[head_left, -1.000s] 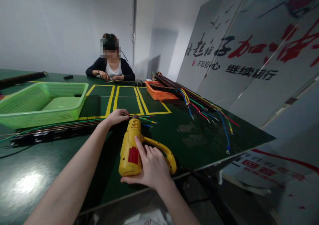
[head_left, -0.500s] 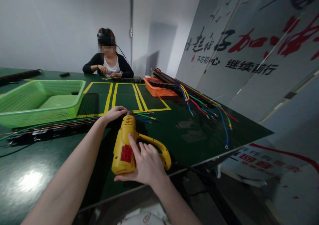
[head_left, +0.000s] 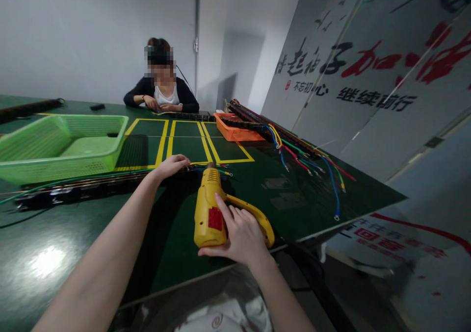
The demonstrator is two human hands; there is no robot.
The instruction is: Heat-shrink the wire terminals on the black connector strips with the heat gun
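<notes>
We are clamping our right hand on the body of a yellow plastic heat gun over the near side of a dark green table. Its grey metal nozzle is pointing away from us, toward thin coloured wires with metal ring ends. Our left hand is hovering or resting at these wires, beside a long black segmented cable chain; we cannot tell whether it is pinching them. A light-green plastic basket is standing beyond the chain.
</notes>
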